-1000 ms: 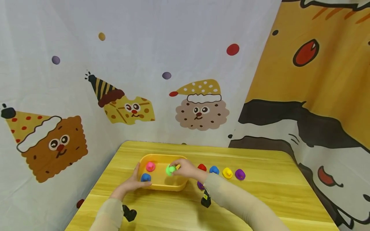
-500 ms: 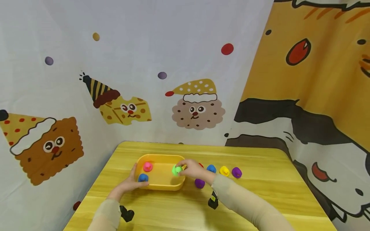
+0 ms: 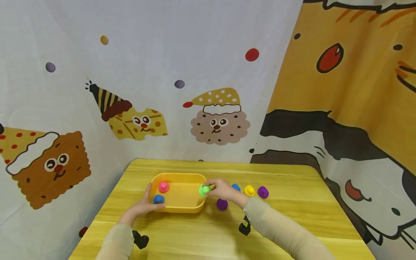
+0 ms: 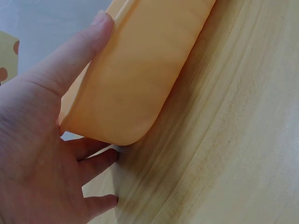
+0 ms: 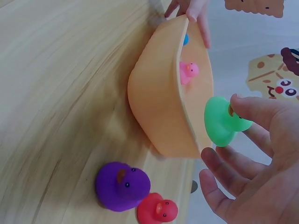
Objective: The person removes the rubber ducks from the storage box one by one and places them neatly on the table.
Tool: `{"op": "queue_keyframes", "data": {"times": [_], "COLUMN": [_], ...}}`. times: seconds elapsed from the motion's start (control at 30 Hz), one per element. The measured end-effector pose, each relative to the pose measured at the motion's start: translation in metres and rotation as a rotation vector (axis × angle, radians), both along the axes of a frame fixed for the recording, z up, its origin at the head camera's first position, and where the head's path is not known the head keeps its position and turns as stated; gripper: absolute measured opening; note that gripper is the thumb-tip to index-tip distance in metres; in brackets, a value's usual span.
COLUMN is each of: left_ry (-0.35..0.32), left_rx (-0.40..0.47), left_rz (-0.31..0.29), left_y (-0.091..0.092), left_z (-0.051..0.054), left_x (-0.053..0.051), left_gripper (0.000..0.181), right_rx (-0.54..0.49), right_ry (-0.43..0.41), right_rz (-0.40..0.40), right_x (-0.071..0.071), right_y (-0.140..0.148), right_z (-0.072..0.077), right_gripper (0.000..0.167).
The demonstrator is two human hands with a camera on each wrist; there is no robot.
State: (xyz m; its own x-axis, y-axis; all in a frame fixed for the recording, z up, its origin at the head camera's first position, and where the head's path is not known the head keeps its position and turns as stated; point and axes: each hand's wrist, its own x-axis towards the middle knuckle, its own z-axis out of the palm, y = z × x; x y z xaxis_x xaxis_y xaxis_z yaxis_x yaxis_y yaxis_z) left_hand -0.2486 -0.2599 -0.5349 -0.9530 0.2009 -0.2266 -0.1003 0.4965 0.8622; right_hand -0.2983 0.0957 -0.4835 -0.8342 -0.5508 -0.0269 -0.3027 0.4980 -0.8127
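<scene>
My left hand grips the left end of a yellow-orange plastic tub, its thumb along the near rim and its fingers round the end wall. In the left wrist view, the thumb lies along the tub's wall. Between thumb and fingertips, my right hand pinches a green rubber duck at the tub's right end, level with the rim in the right wrist view. Inside the tub, at its left, sit a pink duck and a blue duck.
Right of the tub, a purple duck, another blue duck, a yellow duck and a second purple duck stand on the wooden table. A red duck shows only in the right wrist view. Printed cloth hangs behind.
My right hand has carried the green duck rightward, from over the tub's inside to its right end. The left hand keeps its grip on the tub. The head view has turned slightly right.
</scene>
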Motion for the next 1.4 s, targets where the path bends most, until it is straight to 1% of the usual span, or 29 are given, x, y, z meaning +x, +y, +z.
{"op": "queue_keyframes", "data": {"times": [0.13, 0.2, 0.33, 0.43, 0.57, 0.73, 0.77, 0.8, 0.97, 1.0, 1.17, 1.4], "left_ry": [-0.028, -0.030, -0.015, -0.008, -0.010, -0.035, -0.041, -0.043, -0.039, -0.034, -0.011, -0.021], "left_rx": [0.006, 0.008, -0.002, -0.017, -0.022, -0.036, -0.039, -0.040, -0.028, -0.027, -0.027, -0.017], "left_rz": [0.016, 0.021, 0.017, 0.016, 0.015, 0.023, 0.028, 0.030, 0.027, 0.023, 0.014, 0.029], "left_y": [0.000, 0.000, 0.000, 0.001, 0.002, 0.005, 0.004, 0.004, 0.002, 0.003, 0.002, 0.002], "left_z": [0.001, 0.003, 0.006, 0.007, 0.005, 0.004, 0.002, 0.002, 0.000, 0.003, 0.004, 0.007], "left_x": [0.000, 0.002, 0.005, 0.007, 0.005, 0.003, 0.002, 0.002, 0.002, 0.004, 0.005, 0.003], "left_gripper": [0.127, 0.128, 0.127, 0.126, 0.125, 0.124, 0.124, 0.124, 0.123, 0.123, 0.125, 0.125], "right_rx": [0.005, 0.003, 0.022, 0.045, 0.052, 0.033, 0.029, 0.024, 0.012, 0.011, 0.008, 0.006], "right_ry": [0.011, 0.021, 0.028, 0.028, 0.029, 0.020, 0.019, 0.020, 0.049, 0.054, 0.051, 0.055], "right_rz": [-0.003, -0.003, -0.019, -0.035, -0.052, -0.065, -0.066, -0.065, -0.058, -0.058, -0.080, -0.102], "right_x": [0.000, 0.001, 0.002, 0.003, 0.004, 0.006, 0.006, 0.006, 0.007, 0.007, 0.008, 0.011], "right_y": [0.005, 0.007, 0.012, 0.017, 0.028, 0.040, 0.042, 0.044, 0.054, 0.056, 0.065, 0.077], "right_z": [-0.001, -0.001, 0.001, 0.001, 0.000, -0.003, -0.004, -0.005, -0.007, -0.008, -0.015, -0.022], "right_gripper": [0.035, 0.035, 0.036, 0.036, 0.035, 0.035, 0.035, 0.035, 0.034, 0.034, 0.036, 0.035]}}
